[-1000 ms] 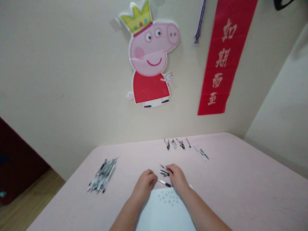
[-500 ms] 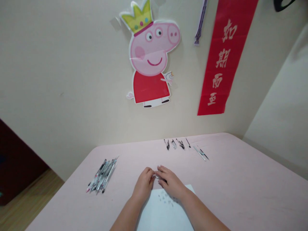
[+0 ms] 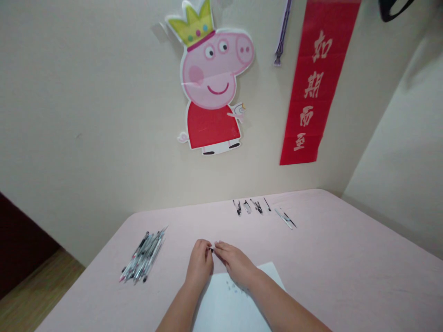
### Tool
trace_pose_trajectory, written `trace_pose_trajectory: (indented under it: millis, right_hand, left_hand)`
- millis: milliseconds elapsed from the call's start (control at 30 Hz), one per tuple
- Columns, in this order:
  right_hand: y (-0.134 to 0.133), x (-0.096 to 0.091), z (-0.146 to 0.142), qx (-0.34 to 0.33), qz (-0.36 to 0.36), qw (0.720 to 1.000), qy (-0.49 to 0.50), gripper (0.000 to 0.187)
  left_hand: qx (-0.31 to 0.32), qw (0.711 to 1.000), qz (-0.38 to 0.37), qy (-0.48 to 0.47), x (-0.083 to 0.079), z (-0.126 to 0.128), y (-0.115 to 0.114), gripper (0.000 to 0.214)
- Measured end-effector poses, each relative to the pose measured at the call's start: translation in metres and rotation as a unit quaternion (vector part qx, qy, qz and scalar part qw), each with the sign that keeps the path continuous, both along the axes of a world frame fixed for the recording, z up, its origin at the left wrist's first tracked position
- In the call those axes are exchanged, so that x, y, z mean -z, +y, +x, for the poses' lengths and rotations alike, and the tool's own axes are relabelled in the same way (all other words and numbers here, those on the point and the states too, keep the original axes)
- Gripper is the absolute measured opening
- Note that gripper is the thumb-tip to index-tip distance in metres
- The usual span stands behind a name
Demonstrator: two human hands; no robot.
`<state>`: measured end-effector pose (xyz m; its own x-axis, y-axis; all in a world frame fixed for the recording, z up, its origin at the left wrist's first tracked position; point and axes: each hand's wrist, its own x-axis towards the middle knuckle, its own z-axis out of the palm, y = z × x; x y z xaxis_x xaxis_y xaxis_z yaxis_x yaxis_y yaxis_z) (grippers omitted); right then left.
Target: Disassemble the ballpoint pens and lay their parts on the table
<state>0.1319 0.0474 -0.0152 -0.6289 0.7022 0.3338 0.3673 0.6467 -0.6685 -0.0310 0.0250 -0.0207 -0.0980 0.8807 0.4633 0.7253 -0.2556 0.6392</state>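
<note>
Close together above the far edge of a white sheet of paper (image 3: 228,313), my two hands meet fingertip to fingertip. My left hand (image 3: 200,259) is closed in a pinch, and a small black-ended thing (image 3: 212,250) shows at its fingertips; the rest of it is hidden. My right hand (image 3: 235,260) has its fingers pressed together right beside that thing; whatever they pinch is too small to make out. Small grey marks or bits (image 3: 232,287) dot the paper, partly covered by my right wrist.
A pile of pens (image 3: 143,258) lies to the left on the pink tabletop (image 3: 346,276). Toward the wall are two drawing compasses (image 3: 256,206) (image 3: 237,207), other small black items and a ruler-like strip (image 3: 284,218). A cartoon pig cutout (image 3: 214,124) and red banner (image 3: 308,101) hang behind.
The view has shifted slightly. A clear or whitish bit showed between my fingertips before; now a black end shows there. My right-hand fingers have drawn closer together.
</note>
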Motion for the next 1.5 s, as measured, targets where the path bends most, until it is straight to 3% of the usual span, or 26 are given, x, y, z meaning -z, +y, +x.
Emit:
trace_pose_trajectory:
  millis: [200, 333, 633, 833, 1133, 1500]
  right_hand:
    - [0.002, 0.006, 0.001, 0.006, -0.003, 0.999, 0.033, 0.044]
    - [0.013, 0.015, 0.013, 0.053, -0.005, 0.997, 0.062, 0.046]
    - [0.062, 0.041, 0.095, 0.276, -0.005, 0.957, 0.086, 0.049]
    - [0.087, 0.048, 0.141, 0.374, 0.043, 0.926, -0.022, 0.056]
    - [0.106, 0.046, 0.162, 0.397, 0.053, 0.901, -0.167, 0.058]
    - [0.114, 0.045, 0.16, 0.395, 0.056, 0.899, -0.182, 0.057]
  left_hand:
    - [-0.008, 1.0, -0.008, -0.005, 0.006, -0.006, 0.001, 0.016]
    - [-0.003, 1.0, -0.009, 0.0, 0.004, -0.007, 0.0, 0.017]
    - [-0.002, 1.0, -0.028, 0.001, 0.005, -0.009, 0.001, 0.016]
    - [0.003, 0.999, -0.036, 0.002, 0.002, -0.008, 0.0, 0.015]
    - [0.011, 0.999, -0.046, 0.013, 0.004, -0.008, 0.001, 0.016]
    - [0.01, 0.998, -0.05, 0.026, 0.002, -0.008, 0.0, 0.015]
